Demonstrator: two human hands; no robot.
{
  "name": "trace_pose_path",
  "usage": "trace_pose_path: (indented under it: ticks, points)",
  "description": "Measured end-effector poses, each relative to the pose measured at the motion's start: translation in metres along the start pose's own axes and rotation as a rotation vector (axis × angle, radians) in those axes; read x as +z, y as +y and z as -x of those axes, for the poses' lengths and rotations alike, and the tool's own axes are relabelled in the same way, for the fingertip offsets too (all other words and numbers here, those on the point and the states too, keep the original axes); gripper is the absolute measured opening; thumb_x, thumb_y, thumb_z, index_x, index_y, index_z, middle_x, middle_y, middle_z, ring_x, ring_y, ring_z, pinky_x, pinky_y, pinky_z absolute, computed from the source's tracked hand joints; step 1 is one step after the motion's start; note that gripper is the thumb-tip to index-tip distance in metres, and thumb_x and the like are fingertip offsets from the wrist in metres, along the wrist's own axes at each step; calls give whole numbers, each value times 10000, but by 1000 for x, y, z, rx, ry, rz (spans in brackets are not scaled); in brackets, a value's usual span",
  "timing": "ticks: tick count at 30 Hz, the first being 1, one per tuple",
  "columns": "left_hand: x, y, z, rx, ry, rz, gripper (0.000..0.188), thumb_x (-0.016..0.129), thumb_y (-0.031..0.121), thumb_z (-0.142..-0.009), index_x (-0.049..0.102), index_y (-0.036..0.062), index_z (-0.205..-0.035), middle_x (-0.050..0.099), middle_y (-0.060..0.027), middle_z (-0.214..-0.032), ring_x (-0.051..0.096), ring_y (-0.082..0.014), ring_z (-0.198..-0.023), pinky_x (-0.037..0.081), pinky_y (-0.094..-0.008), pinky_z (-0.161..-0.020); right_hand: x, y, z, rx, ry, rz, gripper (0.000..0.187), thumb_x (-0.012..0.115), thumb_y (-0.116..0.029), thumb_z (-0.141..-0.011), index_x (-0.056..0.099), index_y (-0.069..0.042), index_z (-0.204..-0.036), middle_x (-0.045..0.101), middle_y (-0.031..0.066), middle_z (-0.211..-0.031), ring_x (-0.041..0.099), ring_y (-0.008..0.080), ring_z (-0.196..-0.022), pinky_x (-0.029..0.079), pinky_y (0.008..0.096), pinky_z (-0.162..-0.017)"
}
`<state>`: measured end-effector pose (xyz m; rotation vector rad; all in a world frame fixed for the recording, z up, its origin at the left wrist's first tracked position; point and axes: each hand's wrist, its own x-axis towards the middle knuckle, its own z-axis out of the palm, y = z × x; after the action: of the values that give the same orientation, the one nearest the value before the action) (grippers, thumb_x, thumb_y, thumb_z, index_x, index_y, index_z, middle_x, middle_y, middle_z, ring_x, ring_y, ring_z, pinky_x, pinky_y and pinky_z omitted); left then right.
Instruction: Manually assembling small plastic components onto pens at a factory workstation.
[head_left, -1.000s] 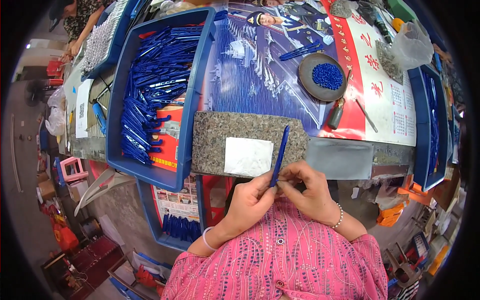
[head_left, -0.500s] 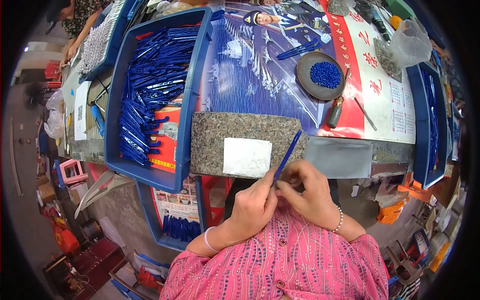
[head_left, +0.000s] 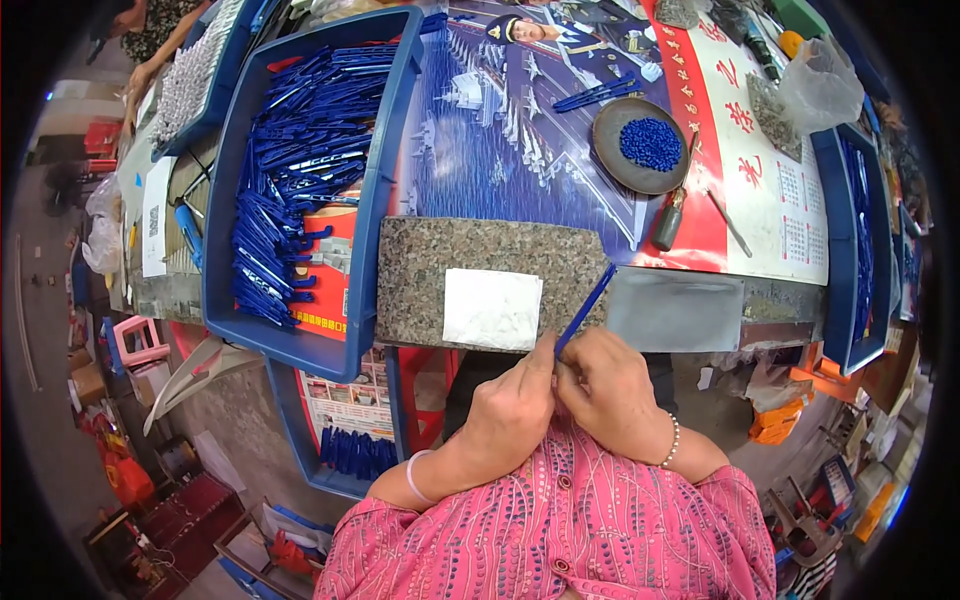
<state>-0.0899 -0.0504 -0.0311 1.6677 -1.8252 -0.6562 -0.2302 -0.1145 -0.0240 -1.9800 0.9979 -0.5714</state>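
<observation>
In front of my chest, both hands meet on a slim blue plastic stick (head_left: 587, 308), its free end slanting up and to the right. My left hand (head_left: 512, 405) is closed around the lower part of the stick. My right hand (head_left: 610, 385) is closed too, thumb and fingers pinched at the same lower end, which they hide. Just beyond lies a speckled stone slab (head_left: 420, 255) with a white paper square (head_left: 492, 307) on it. Farther off, a round dish (head_left: 612, 170) holds small blue pieces (head_left: 650, 145).
On the left stands a blue tray (head_left: 385, 180) full of blue sticks, above a lower tray (head_left: 287, 420). A screwdriver (head_left: 668, 222) and a thin metal tool (head_left: 730, 222) lie right of the dish. Another blue tray (head_left: 840, 270) stands far right. A person's arm (head_left: 150, 65) shows far left.
The stick has tilted a little more to the right. My right hand's fingers have closed in nearer to the stick's lower end and my left hand.
</observation>
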Motion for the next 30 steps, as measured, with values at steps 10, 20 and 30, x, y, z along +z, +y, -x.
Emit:
trace_pose_path:
  ticks: [10,20,30]
  points:
    - [-4,1,-1,-57,-16,154,439,556,-29,-772,461,-118,-1192,596,-192,-781,624,-304,-668,501,-373,-565,-7,10,-1,188,-159,-301,106,592,-44,-824,525,31,-856,525,92,-724,491,158,-582,412,270,-541]
    - [1,-7,4,30,-38,19,487,575,-20,-733,443,-144,-1185,589,-187,-756,622,-288,-649,510,-350,-561,-5,-4,-4,286,-181,-245,98,564,-46,-822,491,19,-819,525,176,-739,534,359,-683,411,404,-601]
    - [-10,-9,2,-212,-16,329,397,544,-10,-776,499,-100,-1160,613,-241,-826,626,-358,-700,508,-401,-590,-1,8,-11,420,-261,-551,97,552,-52,-877,509,20,-925,545,30,-797,518,65,-728,433,222,-616]
